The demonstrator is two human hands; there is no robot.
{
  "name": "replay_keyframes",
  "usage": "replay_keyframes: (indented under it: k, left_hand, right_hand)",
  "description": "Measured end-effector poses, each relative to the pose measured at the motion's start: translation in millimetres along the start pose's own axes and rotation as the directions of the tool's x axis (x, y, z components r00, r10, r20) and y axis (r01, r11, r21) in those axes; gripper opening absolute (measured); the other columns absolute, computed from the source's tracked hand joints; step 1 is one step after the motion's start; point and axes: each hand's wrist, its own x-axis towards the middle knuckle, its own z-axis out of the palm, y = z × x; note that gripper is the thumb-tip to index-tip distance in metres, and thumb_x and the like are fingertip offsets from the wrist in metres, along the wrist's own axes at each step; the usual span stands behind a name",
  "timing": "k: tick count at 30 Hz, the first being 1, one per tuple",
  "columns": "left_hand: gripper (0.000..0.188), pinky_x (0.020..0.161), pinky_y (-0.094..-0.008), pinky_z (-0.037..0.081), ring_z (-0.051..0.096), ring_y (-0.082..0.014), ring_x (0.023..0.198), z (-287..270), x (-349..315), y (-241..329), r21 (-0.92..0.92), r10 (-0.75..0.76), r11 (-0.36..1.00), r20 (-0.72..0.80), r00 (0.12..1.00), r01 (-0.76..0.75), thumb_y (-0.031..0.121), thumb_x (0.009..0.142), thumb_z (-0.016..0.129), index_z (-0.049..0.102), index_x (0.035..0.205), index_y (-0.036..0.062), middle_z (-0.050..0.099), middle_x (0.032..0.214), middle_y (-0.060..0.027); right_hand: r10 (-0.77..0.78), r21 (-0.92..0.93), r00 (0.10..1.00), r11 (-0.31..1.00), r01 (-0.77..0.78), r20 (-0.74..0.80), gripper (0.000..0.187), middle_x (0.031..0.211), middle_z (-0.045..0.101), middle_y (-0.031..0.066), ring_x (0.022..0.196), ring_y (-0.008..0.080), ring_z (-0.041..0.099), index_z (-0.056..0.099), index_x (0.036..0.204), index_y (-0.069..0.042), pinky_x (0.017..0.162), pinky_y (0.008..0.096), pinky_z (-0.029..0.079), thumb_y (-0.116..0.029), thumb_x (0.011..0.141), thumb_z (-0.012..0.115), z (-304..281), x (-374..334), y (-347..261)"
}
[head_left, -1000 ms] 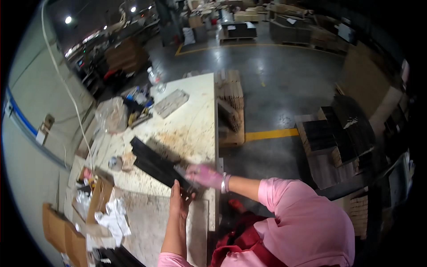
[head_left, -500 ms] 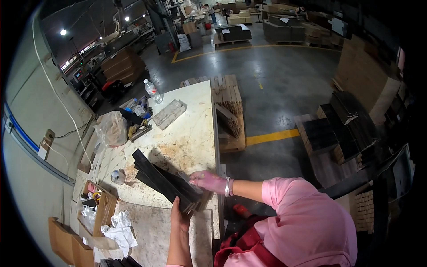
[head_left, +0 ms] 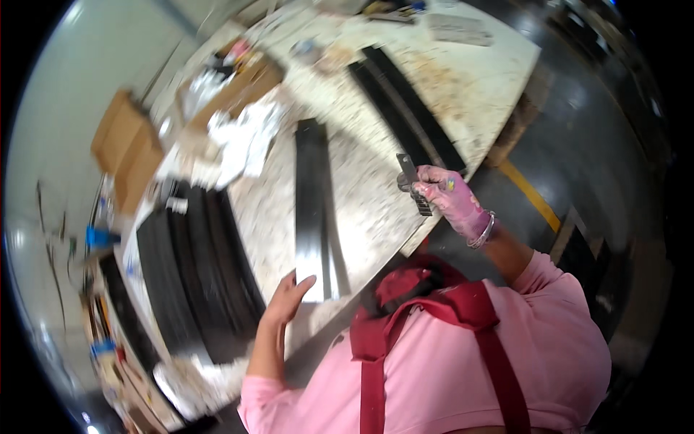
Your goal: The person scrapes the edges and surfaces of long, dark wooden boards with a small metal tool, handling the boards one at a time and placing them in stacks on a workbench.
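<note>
My left hand [head_left: 288, 298] grips the near end of a long dark strip [head_left: 311, 181], thumb on top. The strip extends away over the pale, stained worktable. My right hand [head_left: 452, 197], in a stained pink glove, is closed round a small dark flat tool [head_left: 415, 184] with a notched-looking lower end; blur hides its exact kind. It is held over the table's right edge, near a pair of dark strips [head_left: 387, 101] lying side by side farther off. Left of my left hand lies a stack of several dark strips [head_left: 195, 267].
Crumpled white cloth [head_left: 249, 137] lies beside an open cardboard box [head_left: 242, 90] of small items. Another cardboard box [head_left: 130, 152] stands at the left. A grey block [head_left: 459, 29] sits at the table's far end. A yellow line [head_left: 531, 195] marks the floor on the right.
My view has swung left and down. The dark strips formerly in my left hand now lie on the table, and that hand holds a strip nearer me. My right hand has come away from them.
</note>
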Motion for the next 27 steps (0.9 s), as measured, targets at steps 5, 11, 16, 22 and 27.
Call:
replay_keyframes:
  k: [5, 11, 16, 22, 27]
  left_hand:
    - [0.054, 0.089, -0.0263, 0.044, 0.056, -0.0125, 0.098, -12.4, -21.9, -0.2, 0.069, 0.031, 0.997, -0.027, 0.999, -0.029, 0.028, 0.086, 0.069, 0.053, 0.125, -0.0052, 0.061, 0.112, -0.0076]
    - [0.059, 0.089, -0.0328, 0.046, 0.058, -0.0281, 0.105, -0.1, -44.1, -32.4, 0.576, 0.473, 0.802, -0.447, 0.759, -0.161, 0.027, 0.085, 0.07, 0.049, 0.127, -0.0078, 0.054, 0.121, -0.0215]
    - [0.071, 0.093, -0.0384, 0.044, 0.055, -0.0352, 0.107, 43.5, -38.6, -68.0, 0.617, 0.558, 0.781, -0.614, 0.558, -0.101, 0.023, 0.072, 0.079, 0.046, 0.128, -0.0051, 0.056, 0.117, -0.0228]
    - [0.061, 0.088, -0.0404, 0.045, 0.056, -0.0349, 0.099, 56.8, -28.5, -87.4, 0.569, 0.544, 0.818, -0.718, 0.434, -0.083, 0.026, 0.068, 0.079, 0.056, 0.116, -0.0028, 0.059, 0.109, -0.0186]
    - [0.062, 0.088, -0.0395, 0.046, 0.056, -0.0343, 0.099, 59.7, -38.1, -79.3, 0.521, 0.473, 0.853, -0.738, 0.481, -0.04, 0.025, 0.068, 0.08, 0.056, 0.118, -0.004, 0.059, 0.108, -0.0191]
  right_hand:
    - [-0.144, -0.091, 0.936, 0.979, 0.182, 0.321, 0.017, 0.08, 0.049, -0.0016, 0.072, 0.0054, 0.042, 0.056, 0.087, -0.001, 0.065, 0.0211, 0.038, -0.016, 0.093, 0.06, 65.3, 18.6, 20.0]
    - [-0.173, -0.225, 0.955, 0.947, 0.229, 0.242, 0.027, 0.074, 0.055, 0.0072, 0.07, 0.0141, 0.053, 0.059, 0.091, 0.003, 0.066, 0.0288, 0.043, -0.023, 0.089, 0.063, 95.1, 46.7, 55.3]
    - [0.08, -0.647, 0.896, 0.72, 0.252, 0.438, 0.026, 0.078, 0.062, 0.0119, 0.068, 0.0246, 0.062, 0.061, 0.093, -0.001, 0.064, 0.034, 0.049, -0.027, 0.091, 0.058, 137.2, 35.2, 12.7]
    - [-0.097, -0.469, 0.515, 0.298, 0.831, 0.851, 0.006, 0.072, 0.058, 0.0072, 0.072, 0.0282, 0.063, 0.058, 0.081, -0.013, 0.066, 0.0412, 0.049, -0.018, 0.079, 0.056, 209.7, 20.0, 46.5]
    - [-0.035, -0.841, 0.857, 0.176, 0.512, 0.514, 0.014, 0.08, 0.065, 0.0189, 0.071, 0.0334, 0.066, 0.065, 0.082, -0.008, 0.063, 0.0445, 0.053, -0.015, 0.079, 0.054, 159.2, 180.6, 32.5]
